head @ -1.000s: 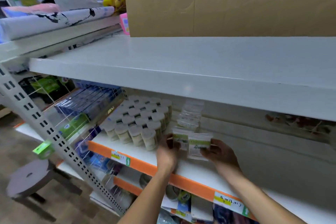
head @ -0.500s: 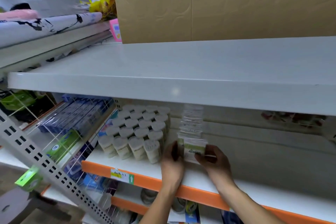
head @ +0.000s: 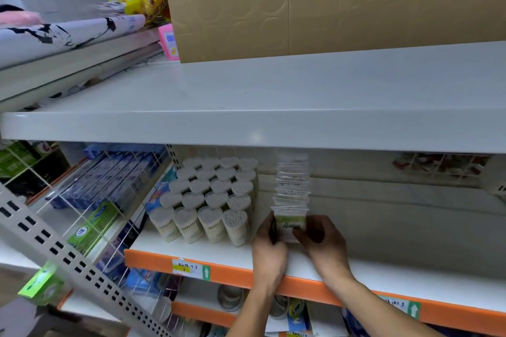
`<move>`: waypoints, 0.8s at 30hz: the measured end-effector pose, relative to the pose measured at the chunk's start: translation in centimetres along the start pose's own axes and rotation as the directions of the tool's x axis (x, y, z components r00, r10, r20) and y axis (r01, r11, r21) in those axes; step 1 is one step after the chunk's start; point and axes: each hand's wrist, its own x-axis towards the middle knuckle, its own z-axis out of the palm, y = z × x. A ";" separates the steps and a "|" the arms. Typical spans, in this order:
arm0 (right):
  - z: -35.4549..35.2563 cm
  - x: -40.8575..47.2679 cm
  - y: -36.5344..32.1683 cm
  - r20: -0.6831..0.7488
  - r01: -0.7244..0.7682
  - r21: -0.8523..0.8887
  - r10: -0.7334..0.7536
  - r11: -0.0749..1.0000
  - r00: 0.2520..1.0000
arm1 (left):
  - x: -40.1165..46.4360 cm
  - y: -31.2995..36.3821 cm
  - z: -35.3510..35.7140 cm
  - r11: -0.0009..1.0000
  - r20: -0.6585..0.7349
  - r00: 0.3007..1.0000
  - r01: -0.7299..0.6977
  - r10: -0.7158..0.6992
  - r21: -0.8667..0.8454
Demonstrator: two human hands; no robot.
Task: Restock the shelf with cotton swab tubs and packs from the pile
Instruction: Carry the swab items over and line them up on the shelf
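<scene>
A small clear plastic pack of cotton swabs with a green-and-white label stands upright on the white shelf with the orange front strip, its flat face turned toward the camera and its long axis vertical. It is the front one of a single-file row of like clear swab packs that runs straight back toward the rear of the shelf. The label's dark print is too blurred to read.

The left hand holds the pack's left edge, its fingers curled against the side, and the right hand pinches the right edge with thumb in front. Both forearms cross over the orange strip from below.

Just beside the pack, to its left, stands a tight block of clear cylindrical tubs of cotton swabs with heart-shaped white tops, upright, several rows deep; the nearest tub is close to the left hand. To the right of the row the shelf surface is bare.

On the orange strip sit a yellow-and-white price tag with a green arrow sticker and a second tag farther right; their handwriting is not legible. A wide white upper shelf overhangs everything, carrying a tan embossed cardboard box. Farther left, wire dividers hold blue boxes and green boxes.
</scene>
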 end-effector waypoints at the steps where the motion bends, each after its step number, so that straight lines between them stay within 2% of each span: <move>1: 0.0 0.0 0.0 -0.004 -0.002 -0.007 0.002 1.000 1.000 | 0.0 0.0 0.0 1.000 0.010 1.000 -0.001 0.001 -0.001; 12: -0.1 -0.5 -0.6 0.048 -0.002 -0.098 0.006 0.995 0.999 | -0.4 0.9 0.3 0.996 0.026 1.000 0.014 -0.016 0.083; 20: -2.7 -0.8 -0.3 0.080 -0.084 -0.047 0.087 0.995 0.993 | -3.3 2.7 1.0 0.943 0.018 0.995 0.089 -0.100 0.320; 24: -6.1 -1.1 0.1 0.119 -0.055 -0.136 0.071 0.989 0.990 | -5.9 3.6 1.2 0.899 -0.017 0.998 0.058 -0.056 0.434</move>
